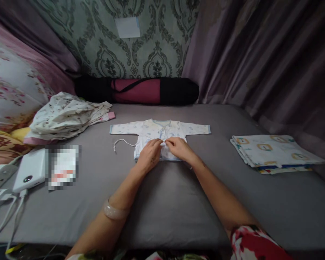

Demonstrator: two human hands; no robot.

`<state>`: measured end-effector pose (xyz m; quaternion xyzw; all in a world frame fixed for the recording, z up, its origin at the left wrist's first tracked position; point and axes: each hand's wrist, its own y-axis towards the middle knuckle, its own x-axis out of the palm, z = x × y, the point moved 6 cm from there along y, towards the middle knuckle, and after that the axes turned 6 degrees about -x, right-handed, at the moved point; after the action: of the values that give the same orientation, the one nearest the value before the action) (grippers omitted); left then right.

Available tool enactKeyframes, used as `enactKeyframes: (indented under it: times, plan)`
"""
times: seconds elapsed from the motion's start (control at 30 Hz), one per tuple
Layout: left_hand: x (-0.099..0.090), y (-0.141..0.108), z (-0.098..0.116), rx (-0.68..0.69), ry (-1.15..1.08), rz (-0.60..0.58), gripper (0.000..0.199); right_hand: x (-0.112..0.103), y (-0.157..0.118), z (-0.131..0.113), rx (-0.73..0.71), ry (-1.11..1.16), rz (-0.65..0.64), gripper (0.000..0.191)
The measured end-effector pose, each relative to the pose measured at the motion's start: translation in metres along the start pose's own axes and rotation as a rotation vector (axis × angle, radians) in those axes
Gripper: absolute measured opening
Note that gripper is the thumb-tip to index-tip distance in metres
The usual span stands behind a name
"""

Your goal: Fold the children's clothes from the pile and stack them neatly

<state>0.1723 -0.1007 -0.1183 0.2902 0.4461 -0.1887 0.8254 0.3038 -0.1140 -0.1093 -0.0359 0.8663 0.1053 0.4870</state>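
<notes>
A small white baby shirt (166,129) with blue trim and a pale print lies spread on the grey sheet, its sleeves stretched out to both sides. My left hand (151,153) rests on the lower front, its fingertips pinched on the shirt's fabric or ties near the middle. Right beside it, my right hand (177,147) pinches at the same spot, where a bit of white cloth shows between the fingertips. The exact piece held is partly hidden by the fingers. A thin white tie string (124,141) trails from the shirt's left side onto the sheet.
Folded printed cloths (276,151) lie at the right. At the left are a crumpled printed cloth (65,115), a white power bank (31,169) with cables, a power strip (1,176) and a blurred-out item (63,168). A black and maroon roll bag (137,90) lies along the wall.
</notes>
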Motion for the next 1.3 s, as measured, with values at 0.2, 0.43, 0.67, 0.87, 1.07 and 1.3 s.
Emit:
enactKeyframes:
  times: [0.2,0.43,0.67,0.87,1.07,1.3]
  plan:
    - [0.023,-0.005,0.004,0.064,0.113,-0.149,0.037,0.008,-0.004,0.04,0.142,-0.281,0.036,0.055]
    - [0.013,-0.004,0.004,0.05,0.104,-0.096,0.03,0.024,-0.025,0.028,0.119,-0.334,-0.165,0.068]
    - [0.031,-0.009,0.005,-0.047,0.172,-0.271,0.047,0.017,0.0,0.048,0.061,-0.295,-0.161,0.063]
    - [0.02,-0.011,0.01,-0.088,0.215,-0.276,0.045,0.022,0.055,0.069,0.126,-0.327,-0.166,0.061]
    - [0.018,-0.008,0.012,-0.076,0.219,-0.298,0.045,0.022,0.092,0.085,0.171,-0.361,-0.122,0.059]
    - [0.013,-0.006,0.015,-0.086,0.202,-0.312,0.043,0.021,0.101,0.09,0.183,-0.403,-0.028,0.055]
